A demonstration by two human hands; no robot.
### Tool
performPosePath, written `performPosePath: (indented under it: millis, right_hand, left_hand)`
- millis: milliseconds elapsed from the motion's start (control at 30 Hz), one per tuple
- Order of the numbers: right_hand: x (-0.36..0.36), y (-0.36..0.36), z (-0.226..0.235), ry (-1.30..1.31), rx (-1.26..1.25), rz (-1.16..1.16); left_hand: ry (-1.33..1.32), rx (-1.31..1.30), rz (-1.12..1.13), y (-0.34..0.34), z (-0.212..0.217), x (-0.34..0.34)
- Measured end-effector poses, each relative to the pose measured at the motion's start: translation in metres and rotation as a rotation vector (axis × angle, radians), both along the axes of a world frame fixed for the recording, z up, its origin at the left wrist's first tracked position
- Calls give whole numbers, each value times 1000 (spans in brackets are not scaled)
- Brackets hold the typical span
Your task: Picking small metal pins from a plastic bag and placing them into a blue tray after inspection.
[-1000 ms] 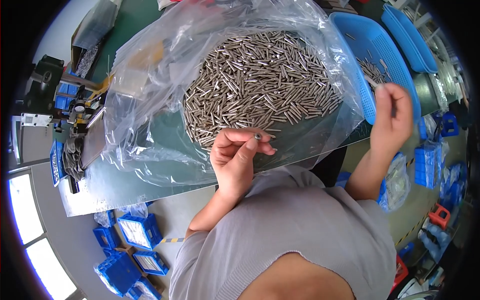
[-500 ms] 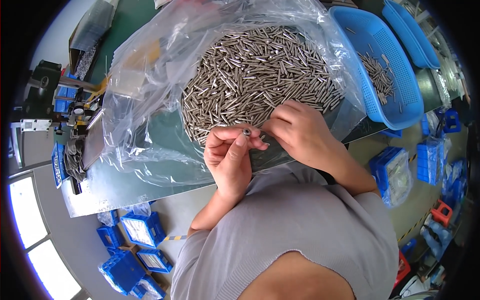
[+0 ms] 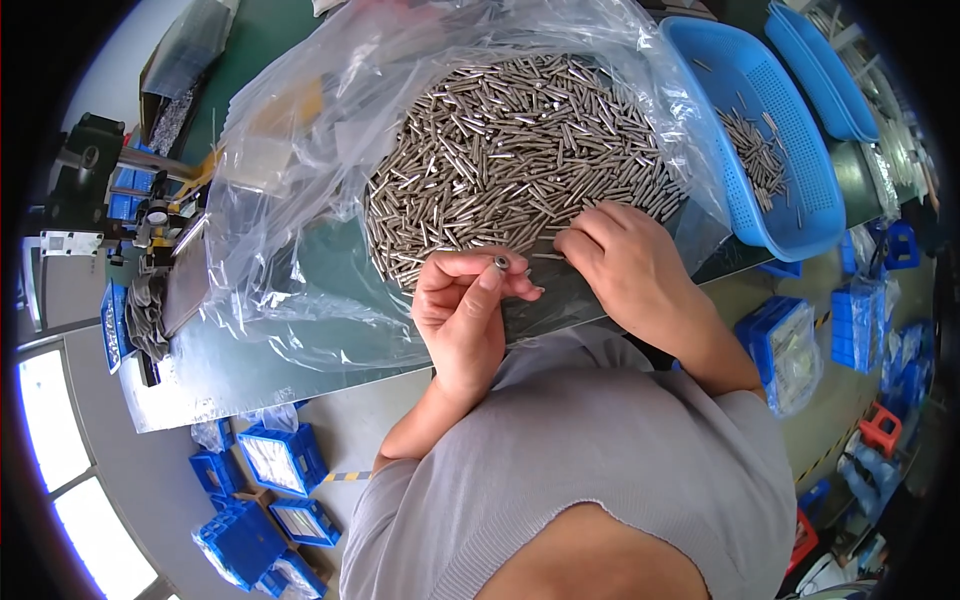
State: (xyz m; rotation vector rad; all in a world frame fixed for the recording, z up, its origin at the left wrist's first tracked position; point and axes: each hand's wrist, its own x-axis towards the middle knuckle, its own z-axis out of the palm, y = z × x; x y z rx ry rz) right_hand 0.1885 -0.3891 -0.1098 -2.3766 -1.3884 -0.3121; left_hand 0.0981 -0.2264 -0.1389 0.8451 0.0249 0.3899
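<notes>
Between the thumb and forefinger of my left hand (image 3: 462, 310) is a small round metal ring (image 3: 500, 262) with a dark centre. My right hand (image 3: 630, 262) is just to its right, fingers pinched on a slim metal pin (image 3: 545, 256) that points toward the left fingertips. Pin and ring are apart. Both hands are at the near edge of a wide heap of metal pins (image 3: 520, 150), which lies on a clear plastic sheet or bag (image 3: 300, 215). The pin's far end is hidden by my right fingers.
At the right of the green table (image 3: 350, 255) stands a light blue perforated basket (image 3: 808, 190) with some pins inside; another blue basket (image 3: 825, 75) is behind it. A dark machine fixture (image 3: 85, 180) stands at the left. Blue crates (image 3: 282, 460) sit on the floor.
My right hand has moved a little to the right, away from the left, and the pin in its fingers now shows. The left hand has barely shifted and still holds the ring.
</notes>
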Motion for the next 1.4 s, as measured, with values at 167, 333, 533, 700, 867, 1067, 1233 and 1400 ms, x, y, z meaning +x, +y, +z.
performPosePath:
  millis: [167,333,533,700,867,1067,1233,1400]
  right_hand:
    - [-2,0,1,-2,-19,-5]
    - [0,-4,5,144,59,21]
    - [1,-4,5,95,13,50]
    - [-1,-1,5,78,-74,16]
    - [7,-1,6,242,336,26]
    - [-9,8,8,1059,908,124]
    - [-11,12,2,1042,818,157]
    - [-10,13,1,911,796,162]
  left_hand:
    - [-2,9,-13,0,-1,1]
    - [9,25,-56,0,2,0]
    - [21,22,-70,0,2,0]
    - [31,10,-76,0,3,0]
    - [24,14,-109,1,3,-1]
    - [37,26,-171,1,3,0]
    - [43,32,-172,1,3,0]
    - [46,20,-174,1,4,-1]
